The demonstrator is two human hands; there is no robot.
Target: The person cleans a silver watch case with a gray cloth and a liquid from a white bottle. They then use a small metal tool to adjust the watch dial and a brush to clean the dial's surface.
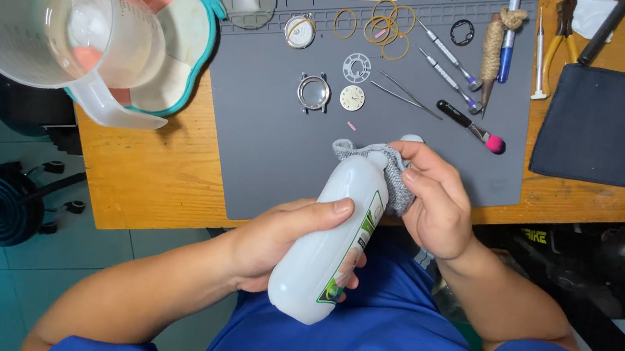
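Left hand (273, 245) grips a tilted white bottle (331, 236); right hand (434, 205) presses a grey cloth (398, 179) over its mouth. The dismantled watch parts (334, 92) lie untouched on the desk mat (268, 155).

White plastic bottle (325, 240), green-edged label; grey knit cloth (395, 173) over its neck. Slate-grey rubber mat (269, 147) on orange-brown wooden bench (147, 180). Pink-tipped black brush (471, 127) at 1 o'clock; navy square cloth (600, 126) at 2.

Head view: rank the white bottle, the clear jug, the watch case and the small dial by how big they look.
1. Clear jug, though it sits nearest the camera, so that is unsure.
2. White bottle.
3. Watch case.
4. Small dial.
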